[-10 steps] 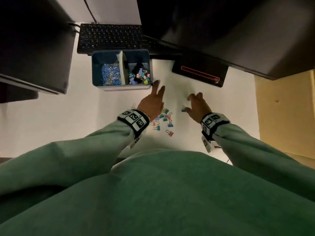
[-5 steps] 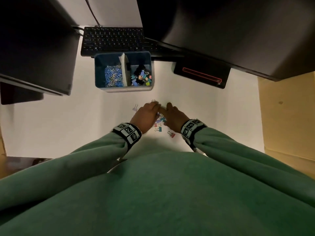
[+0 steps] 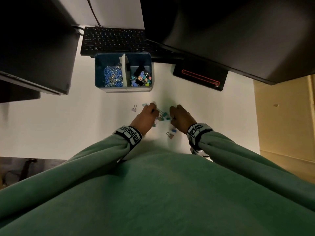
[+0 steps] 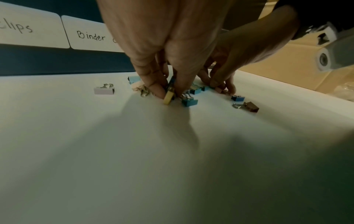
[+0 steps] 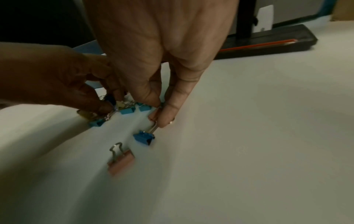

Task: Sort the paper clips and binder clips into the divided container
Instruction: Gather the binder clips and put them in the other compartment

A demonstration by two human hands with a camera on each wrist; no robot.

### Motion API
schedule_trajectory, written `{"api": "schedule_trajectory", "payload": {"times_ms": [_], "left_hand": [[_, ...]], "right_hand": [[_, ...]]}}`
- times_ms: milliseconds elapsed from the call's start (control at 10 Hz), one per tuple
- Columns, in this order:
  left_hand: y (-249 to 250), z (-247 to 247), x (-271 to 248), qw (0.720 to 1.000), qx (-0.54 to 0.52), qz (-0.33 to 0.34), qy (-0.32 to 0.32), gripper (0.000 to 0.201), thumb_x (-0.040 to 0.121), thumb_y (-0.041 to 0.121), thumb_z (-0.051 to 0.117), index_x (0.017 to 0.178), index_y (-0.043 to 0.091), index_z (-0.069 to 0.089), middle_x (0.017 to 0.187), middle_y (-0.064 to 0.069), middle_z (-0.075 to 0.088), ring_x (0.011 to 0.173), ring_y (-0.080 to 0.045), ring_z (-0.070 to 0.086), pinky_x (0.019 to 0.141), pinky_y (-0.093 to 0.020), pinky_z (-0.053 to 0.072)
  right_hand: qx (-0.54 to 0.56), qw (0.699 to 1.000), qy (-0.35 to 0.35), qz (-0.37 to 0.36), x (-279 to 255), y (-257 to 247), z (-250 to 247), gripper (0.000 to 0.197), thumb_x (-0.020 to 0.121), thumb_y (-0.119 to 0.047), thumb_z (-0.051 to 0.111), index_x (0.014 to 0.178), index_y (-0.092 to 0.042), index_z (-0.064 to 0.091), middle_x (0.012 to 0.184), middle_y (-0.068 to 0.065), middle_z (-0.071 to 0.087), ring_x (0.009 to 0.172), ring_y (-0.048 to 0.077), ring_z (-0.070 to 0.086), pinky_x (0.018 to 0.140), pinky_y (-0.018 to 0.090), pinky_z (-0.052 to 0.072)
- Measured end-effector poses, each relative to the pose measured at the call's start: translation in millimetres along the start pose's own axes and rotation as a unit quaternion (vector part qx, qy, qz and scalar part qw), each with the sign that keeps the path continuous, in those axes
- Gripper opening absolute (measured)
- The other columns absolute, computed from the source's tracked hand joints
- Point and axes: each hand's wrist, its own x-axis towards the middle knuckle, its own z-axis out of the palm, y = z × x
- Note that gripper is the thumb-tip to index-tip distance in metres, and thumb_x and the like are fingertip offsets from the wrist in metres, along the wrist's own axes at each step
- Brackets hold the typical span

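A blue divided container [image 3: 123, 89] stands on the white desk, paper clips [image 3: 113, 76] in its left half and binder clips [image 3: 140, 79] in its right. Loose binder clips [image 3: 163, 115] lie between my hands. My left hand [image 4: 169, 92] pinches a yellow binder clip [image 4: 169, 97] out of the pile. My right hand [image 5: 160, 115] pinches the wire handle of a blue binder clip [image 5: 144, 137]. A pink clip [image 5: 120, 163] lies just nearer me, and a lilac clip [image 4: 104, 90] sits apart on the left.
A black keyboard [image 3: 115, 40] lies behind the container, under dark monitors. A black stand base with a red line [image 3: 199, 77] sits to the right. A cardboard box [image 3: 286, 125] borders the desk's right edge. Labels on the container's front read "clips" and "Binder" [image 4: 91, 36].
My left hand has drawn back from the container to the pile. My right hand came in leftward. Both now have fingertips down on clips, slightly further apart than half a second ago.
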Motion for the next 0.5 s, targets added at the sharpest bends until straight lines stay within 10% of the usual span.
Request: {"api": "schedule_trajectory", "payload": {"times_ms": [100,300,500], "left_hand": [[3,-8,1,0.999,-0.021,-0.03,-0.018,0.018,0.095,0.006,0.041,0.109,0.005,0.053,0.122,-0.013,0.042,0.105,-0.032,0.047,0.087,-0.047,0.046],[1,-18,2,0.997,-0.06,-0.014,0.044,0.012,0.092,0.006,0.05,0.098,0.003,0.06,0.111,-0.017,0.052,0.096,-0.03,0.053,0.084,-0.04,0.048],[7,-68,3,0.967,-0.189,-0.053,0.161,0.01,0.089,0.002,0.056,0.085,0.007,0.065,0.098,-0.008,0.055,0.077,-0.016,0.057,0.076,-0.027,0.054]], "right_hand": [[0.034,0.999,0.025,-0.001,-4,5,-2,0.019,0.083,-0.01,0.056,0.101,-0.009,0.049,0.096,0.008,0.042,0.073,0.03,0.053,0.064,0.035,0.042],[-0.108,0.994,-0.025,-0.009,-19,11,0,0.086,0.07,-0.043,0.079,0.137,-0.024,0.029,0.124,0.012,0.033,0.099,0.031,0.051,0.077,0.046,0.055],[-0.074,0.997,-0.031,-0.008,-13,1,8,0.063,0.079,-0.031,0.075,0.128,-0.012,0.039,0.116,0.016,0.037,0.092,0.036,0.056,0.082,0.048,0.053]]}}
